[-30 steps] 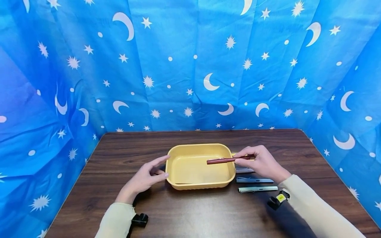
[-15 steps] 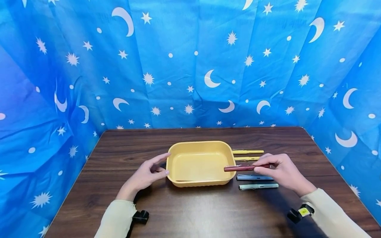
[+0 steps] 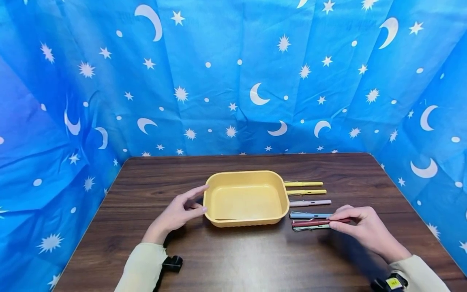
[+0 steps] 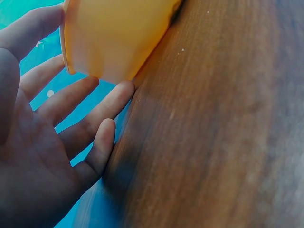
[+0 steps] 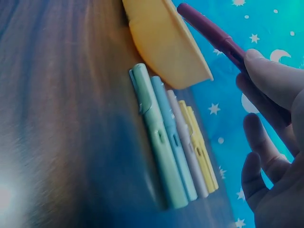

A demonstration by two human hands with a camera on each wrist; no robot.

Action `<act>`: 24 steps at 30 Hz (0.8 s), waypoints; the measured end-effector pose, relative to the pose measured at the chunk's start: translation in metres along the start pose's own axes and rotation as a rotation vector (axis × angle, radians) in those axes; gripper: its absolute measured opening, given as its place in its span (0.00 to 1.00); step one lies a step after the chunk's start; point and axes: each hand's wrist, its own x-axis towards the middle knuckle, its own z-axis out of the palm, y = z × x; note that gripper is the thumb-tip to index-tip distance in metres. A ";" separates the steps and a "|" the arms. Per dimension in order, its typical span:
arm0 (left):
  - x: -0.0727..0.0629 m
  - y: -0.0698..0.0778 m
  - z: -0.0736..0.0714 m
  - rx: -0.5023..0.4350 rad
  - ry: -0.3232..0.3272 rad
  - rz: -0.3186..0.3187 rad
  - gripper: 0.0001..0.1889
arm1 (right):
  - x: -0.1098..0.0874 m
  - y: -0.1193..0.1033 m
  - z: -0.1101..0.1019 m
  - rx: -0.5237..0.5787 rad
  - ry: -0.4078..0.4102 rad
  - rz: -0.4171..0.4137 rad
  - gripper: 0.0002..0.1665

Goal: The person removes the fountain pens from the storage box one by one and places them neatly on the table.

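My right hand [image 3: 368, 229] pinches a dark red pen [image 5: 209, 27] between thumb and forefinger. In the head view the pen overlaps the mint green pen [image 5: 159, 137] and lies close to the blue pen [image 3: 310, 215]. The right wrist view shows it raised above the row. My left hand [image 3: 178, 215] touches the left end of a yellow rectangular tray [image 3: 246, 222], fingers spread, thumb and forefinger at the rim. In the left wrist view its fingertips meet the tray's outer wall [image 4: 114, 42].
Right of the tray lie two yellow pens [image 3: 308, 184] and a pale lilac pen [image 3: 317, 202], roughly parallel. The dark wooden table [image 3: 233, 259] is enclosed by a blue cloth [image 3: 219, 81] with moons and stars.
My right hand has carried the red pen from over the tray rightward and toward me, uncovering the yellow and lilac pens. The left hand stays at the tray.
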 end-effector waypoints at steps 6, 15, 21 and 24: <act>0.000 0.000 0.000 0.007 0.008 0.005 0.35 | -0.011 0.009 0.001 -0.001 -0.010 0.057 0.05; 0.000 0.001 0.002 0.009 0.001 -0.003 0.35 | -0.024 0.025 0.013 -0.063 -0.035 0.014 0.06; 0.000 0.001 0.002 0.006 0.001 0.010 0.35 | -0.026 0.032 0.017 -0.123 -0.019 -0.050 0.11; 0.000 0.000 0.001 0.007 0.004 0.018 0.35 | -0.025 0.035 0.019 -0.166 0.002 -0.127 0.13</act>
